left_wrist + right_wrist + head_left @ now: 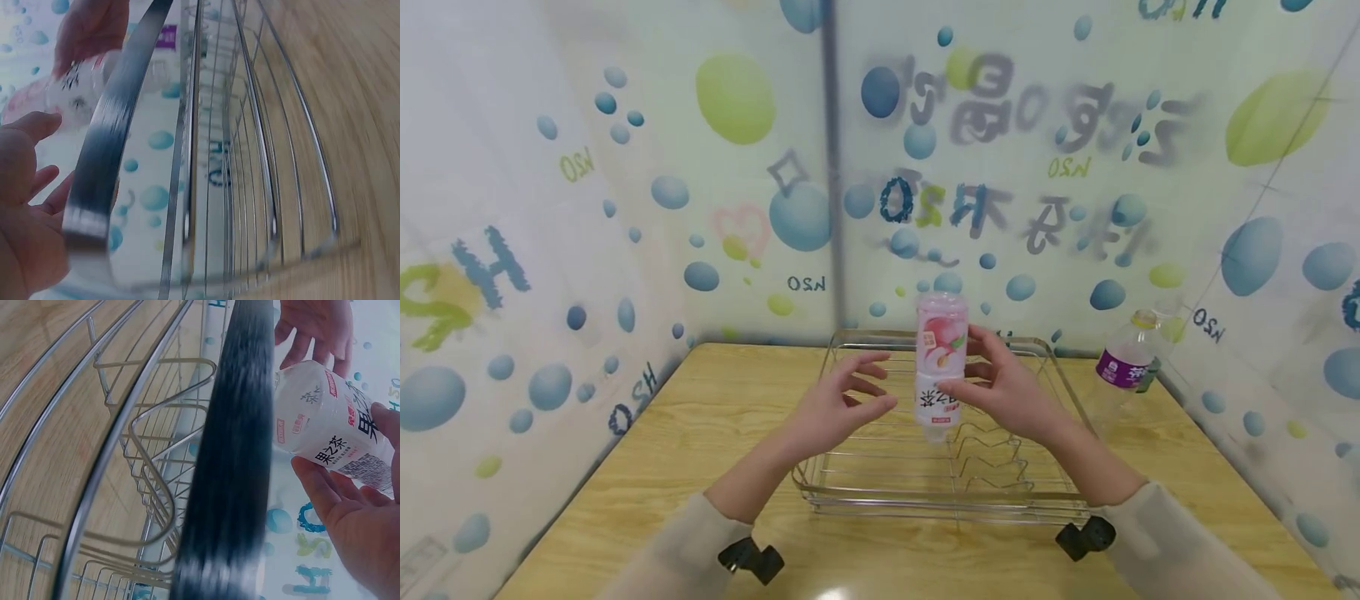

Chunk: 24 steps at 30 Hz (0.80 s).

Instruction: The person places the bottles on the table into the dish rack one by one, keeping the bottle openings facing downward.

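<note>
A plastic drink bottle (942, 350) with a pink peach label hangs neck down above a wire dish rack (925, 497). My right hand (1011, 390) grips it from the right, thumb on the front and fingers round the far side. To its left, my left hand (842, 408) is held with fingers loosely bent and apart, not touching the bottle. The left wrist view shows that hand (28, 206) near the rack's flat metal rim (106, 144). In the right wrist view the bottle's white label (337, 419) lies between thumb and fingers.
Wavy wire dividers (992, 458) fill the rack's right part. Right of the rack stands a clear bottle with a purple label (1123, 368), and another with a green label (1148, 377) is partly hidden behind it. Patterned curtains (760, 192) enclose the wooden table (662, 450).
</note>
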Available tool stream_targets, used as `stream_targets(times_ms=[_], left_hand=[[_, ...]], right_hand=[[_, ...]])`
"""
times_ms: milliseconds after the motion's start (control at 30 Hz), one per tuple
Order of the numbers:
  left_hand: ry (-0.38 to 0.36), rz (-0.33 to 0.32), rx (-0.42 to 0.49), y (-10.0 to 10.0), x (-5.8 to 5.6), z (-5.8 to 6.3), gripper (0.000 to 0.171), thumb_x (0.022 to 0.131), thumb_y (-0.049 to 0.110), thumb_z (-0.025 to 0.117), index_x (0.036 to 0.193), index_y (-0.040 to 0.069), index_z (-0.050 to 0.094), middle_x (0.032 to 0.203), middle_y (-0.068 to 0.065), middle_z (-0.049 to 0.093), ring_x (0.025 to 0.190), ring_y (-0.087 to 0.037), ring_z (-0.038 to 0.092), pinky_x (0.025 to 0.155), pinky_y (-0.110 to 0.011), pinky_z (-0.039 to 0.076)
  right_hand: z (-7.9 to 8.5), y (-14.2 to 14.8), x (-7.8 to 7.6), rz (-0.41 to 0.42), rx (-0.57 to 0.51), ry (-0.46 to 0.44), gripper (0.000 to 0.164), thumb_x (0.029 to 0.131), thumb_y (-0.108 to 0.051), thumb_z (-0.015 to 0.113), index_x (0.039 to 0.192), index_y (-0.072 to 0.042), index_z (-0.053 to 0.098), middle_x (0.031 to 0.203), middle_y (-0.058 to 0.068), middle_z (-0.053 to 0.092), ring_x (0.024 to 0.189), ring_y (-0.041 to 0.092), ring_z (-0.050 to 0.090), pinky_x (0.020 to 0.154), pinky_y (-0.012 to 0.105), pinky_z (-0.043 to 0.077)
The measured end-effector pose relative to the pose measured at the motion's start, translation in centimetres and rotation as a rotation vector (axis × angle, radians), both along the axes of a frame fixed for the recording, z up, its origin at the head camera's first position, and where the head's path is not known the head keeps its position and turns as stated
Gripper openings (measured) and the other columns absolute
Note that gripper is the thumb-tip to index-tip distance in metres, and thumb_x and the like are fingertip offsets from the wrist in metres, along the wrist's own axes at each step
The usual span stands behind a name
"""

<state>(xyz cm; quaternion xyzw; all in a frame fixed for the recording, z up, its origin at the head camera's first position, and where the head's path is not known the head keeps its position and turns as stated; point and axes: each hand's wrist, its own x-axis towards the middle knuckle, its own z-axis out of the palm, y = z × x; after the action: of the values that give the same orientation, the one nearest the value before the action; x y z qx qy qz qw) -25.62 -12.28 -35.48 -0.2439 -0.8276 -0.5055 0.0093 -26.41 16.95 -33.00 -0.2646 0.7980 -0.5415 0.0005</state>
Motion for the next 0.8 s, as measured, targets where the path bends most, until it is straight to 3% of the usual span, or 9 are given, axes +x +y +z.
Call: stream_targets(times_ms=[200,333,567,800], left_hand=[[0.116,0.157,-0.034,-4.5,-0.3,-0.2,0.050,0.105,0.025,0.077,0.152,0.018,0.062,0.130,-0.011,0.068,0.102,-0.019,0.068,0.088,-0.030,0.060],[0.129,0.218,-0.059,-7.0,-0.3,-1.1,0.042,0.108,0.026,0.072,0.148,0.013,0.065,0.133,-0.014,0.065,0.102,-0.021,0.064,0.089,-0.031,0.058],[0.011,0.200,-0.128,-9.1,0.2,-3.6,0.050,0.112,0.039,0.065,0.153,0.011,0.061,0.153,-0.018,0.055,0.129,-0.034,0.065,0.098,-0.046,0.061],[-0.097,0.158,-0.102,-8.7,0.5,-5.0,0.047,0.111,0.031,0.067,0.153,0.011,0.059,0.151,-0.019,0.058,0.121,-0.030,0.068,0.087,-0.033,0.063]], right_hand=[[0.5,0.7,0.0,-0.025,0.011,0.001,0.079,0.104,-0.012,0.076,0.168,-0.008,0.029,0.148,0.024,0.056,0.125,0.037,0.069,0.101,0.040,0.064],[0.6,1.1,0.1,-0.043,0.039,0.000,0.081,0.105,-0.017,0.077,0.169,-0.010,0.029,0.150,0.023,0.056,0.127,0.037,0.068,0.105,0.046,0.063],[0.8,0.9,-0.2,-0.057,0.044,-0.030,0.084,0.104,-0.022,0.079,0.170,-0.015,0.028,0.151,0.019,0.055,0.129,0.038,0.066,0.105,0.050,0.063],[1.9,0.2,-0.9,-0.069,0.045,-0.023,0.083,0.105,-0.025,0.077,0.170,-0.013,0.026,0.152,0.019,0.055,0.132,0.040,0.066,0.107,0.051,0.062]])
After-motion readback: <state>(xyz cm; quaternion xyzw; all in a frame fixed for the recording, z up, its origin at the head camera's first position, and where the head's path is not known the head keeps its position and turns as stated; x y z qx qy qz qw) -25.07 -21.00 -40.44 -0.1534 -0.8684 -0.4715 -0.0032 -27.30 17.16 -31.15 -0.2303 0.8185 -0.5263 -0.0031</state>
